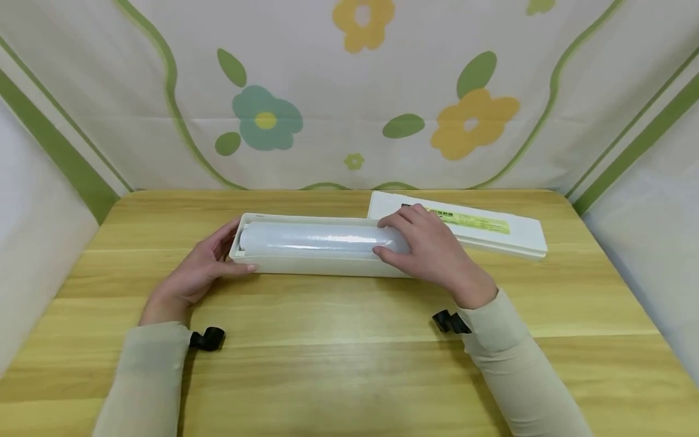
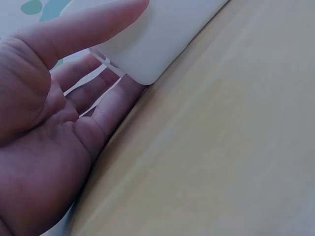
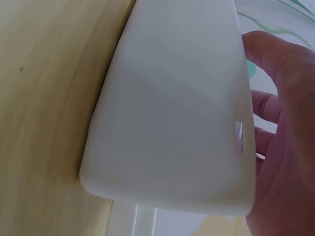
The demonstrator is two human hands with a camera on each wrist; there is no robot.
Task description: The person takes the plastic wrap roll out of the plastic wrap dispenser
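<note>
The one clear, glossy roll of plastic film [image 1: 317,238] lies lengthwise in a single long, off-white, smooth plastic box [image 1: 317,266], its right end under my right hand [image 1: 434,250], whose thumb and fingers are curled over it from either side. My left hand [image 1: 192,274] grips the box's left end, thumb on the near wall and fingers round behind. One white, flat rectangular lid [image 1: 524,234] with a yellow label [image 1: 483,223] lies slanted beyond my right hand on the yellowish wood-grain desk [image 1: 327,346]. Two beige fabric sleeves [image 1: 144,370] cover my forearms.
</note>
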